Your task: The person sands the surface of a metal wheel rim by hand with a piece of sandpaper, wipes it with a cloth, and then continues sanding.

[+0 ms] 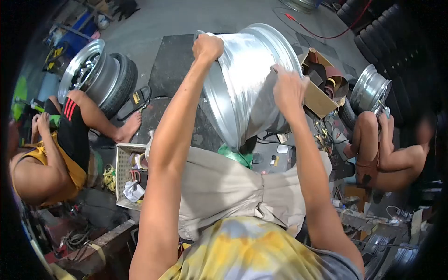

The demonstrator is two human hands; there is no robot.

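A shiny silver wheel rim (247, 63) stands tilted in front of my lap, its bare barrel facing me. My left hand (208, 47) is closed around the rim's left edge near the top. On the right side of the barrel, my right hand (290, 91) is curled with its fingers toward the metal, slightly blurred. A small dark bit shows at its fingertips, but I cannot make out what it is. A green bag or cloth (237, 156) lies below the rim, between my knees.
A person at left sits by another rim (95, 70) and a tire (125, 84). On the right, another person handles a rim (371, 91). A cardboard box (319, 100) holds sandpaper-like rolls. A white basket (122, 175) stands by my left leg. Tires (380, 37) are stacked back right.
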